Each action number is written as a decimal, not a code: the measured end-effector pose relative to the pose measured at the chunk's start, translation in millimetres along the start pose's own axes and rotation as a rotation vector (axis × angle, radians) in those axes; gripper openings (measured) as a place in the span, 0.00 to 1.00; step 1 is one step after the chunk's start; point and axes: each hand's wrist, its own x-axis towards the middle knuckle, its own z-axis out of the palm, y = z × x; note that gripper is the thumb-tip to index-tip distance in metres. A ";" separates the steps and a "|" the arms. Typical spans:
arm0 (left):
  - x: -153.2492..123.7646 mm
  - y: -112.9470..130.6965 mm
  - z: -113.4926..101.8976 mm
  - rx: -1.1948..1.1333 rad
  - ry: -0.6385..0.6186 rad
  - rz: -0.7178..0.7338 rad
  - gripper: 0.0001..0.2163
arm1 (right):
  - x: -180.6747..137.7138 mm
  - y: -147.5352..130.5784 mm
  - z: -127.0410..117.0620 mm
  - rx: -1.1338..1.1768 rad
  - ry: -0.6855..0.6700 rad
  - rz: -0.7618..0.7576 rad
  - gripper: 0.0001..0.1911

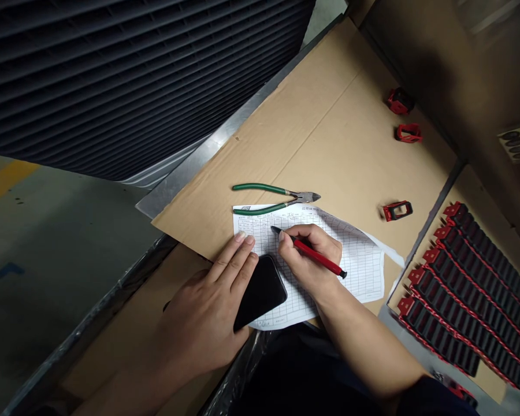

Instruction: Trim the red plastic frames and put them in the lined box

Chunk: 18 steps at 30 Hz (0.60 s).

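The red pen [318, 257] was in the right hand [305, 274], and the fingers were closed around it in a normal writing grip. Its dark tip touched the printed form [359, 266] in the far-left part of the sheet, in one of the upper rows of the table. The long axis of the pen ran from far-left to near-right. The tip pointed far and left, and the back end stuck out past the hand on the right side, low over the paper.

I judged that the step in hand was writing an entry into the form. In my judgement a further entry would need the sheet to stay fixed and the tip to be placed exactly in the small cell, because the rows were narrow.

The left hand [208, 306] lay flat with the fingers stretched out, grasping nothing. Its fingertips pressed on the left edge of the form. A black phone [260, 292] lay on the near-left corner of the sheet, just beside this hand and touching it, with a dark screen.

Just beyond the form lay the green-handled cutters [277, 196], their jaws pointing right. All of this rested on a cardboard sheet [329, 133]. Three loose red-and-black parts [397, 211] lay further right and far, well apart from the form. On the near right, rows of parts [468, 289] of the same kind were lined up.
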 end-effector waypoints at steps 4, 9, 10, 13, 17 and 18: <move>0.4 -0.4 -1.5 0.013 0.005 0.004 0.35 | -0.1 0.4 0.3 -0.007 0.010 0.000 0.05; 0.1 -0.1 -0.9 0.018 -0.001 -0.001 0.35 | 0.2 0.7 -0.7 -0.021 -0.003 -0.010 0.05; 0.1 0.1 -0.2 0.017 -0.002 -0.003 0.35 | 0.3 0.7 -1.1 -0.020 -0.005 -0.012 0.06; 0.4 0.2 1.6 0.020 0.013 -0.001 0.35 | 0.4 0.3 -2.0 -0.013 -0.004 -0.004 0.06; 0.5 -0.9 1.5 0.023 0.030 0.004 0.34 | 0.3 -0.4 -2.2 -0.024 -0.007 0.013 0.06; 0.3 -1.0 1.2 0.022 0.027 0.004 0.34 | 0.2 -0.5 -2.0 -0.027 -0.004 0.014 0.05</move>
